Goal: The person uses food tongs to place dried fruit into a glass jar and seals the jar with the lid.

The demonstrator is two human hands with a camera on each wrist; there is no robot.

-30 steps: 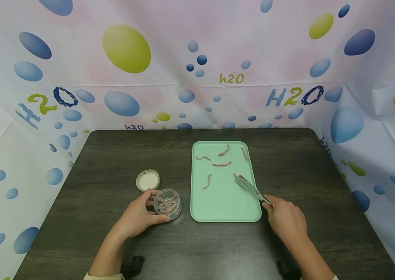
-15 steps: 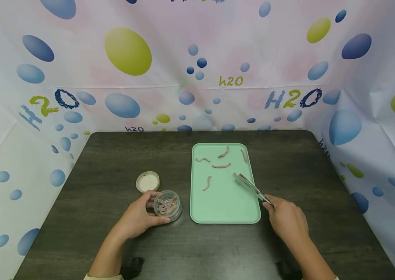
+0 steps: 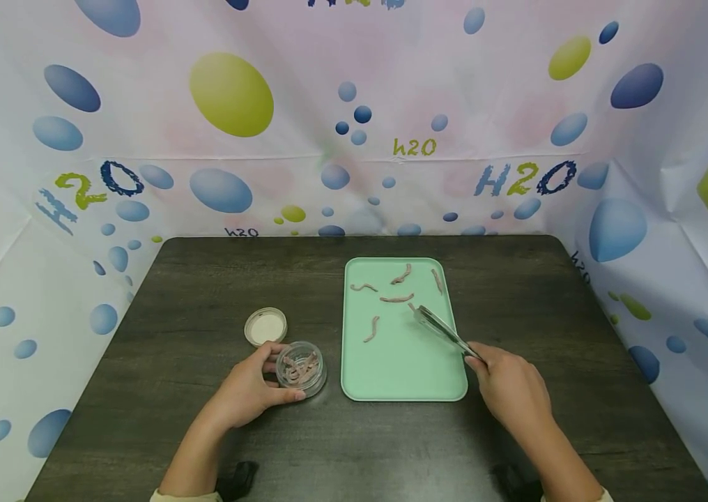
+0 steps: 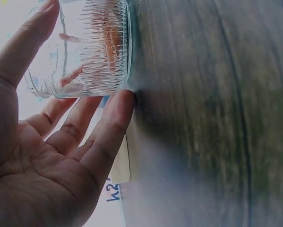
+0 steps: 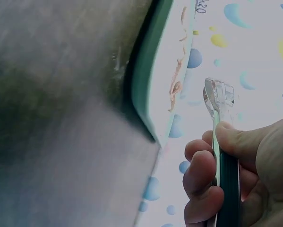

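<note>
My left hand (image 3: 246, 390) holds a small open glass jar (image 3: 315, 382) on the table, thumb on its near side and fingers on its far side. Thin pinkish worm-like strips (image 3: 299, 366) lie inside; in the left wrist view some cling to the ribbed glass (image 4: 96, 71). My right hand (image 3: 513, 385) grips metal tongs (image 3: 444, 328), whose dark handle shows in the right wrist view. One pinkish strip (image 3: 412, 307) pokes out at the tongs' tips, above a mint-green tray (image 3: 401, 380). Several similar strips (image 3: 396, 299) lie spread over the tray's far half.
A round pale lid (image 3: 265, 326) lies on the dark wooden table (image 3: 203, 279), just behind the jar. Behind and beside the table hangs a white sheet (image 3: 304, 42) printed with blue and green dots.
The tongs have shifted slightly left and away from me over the tray, carrying the strip at their tips. My left hand and the jar have stayed in place. The head view has tilted slightly.
</note>
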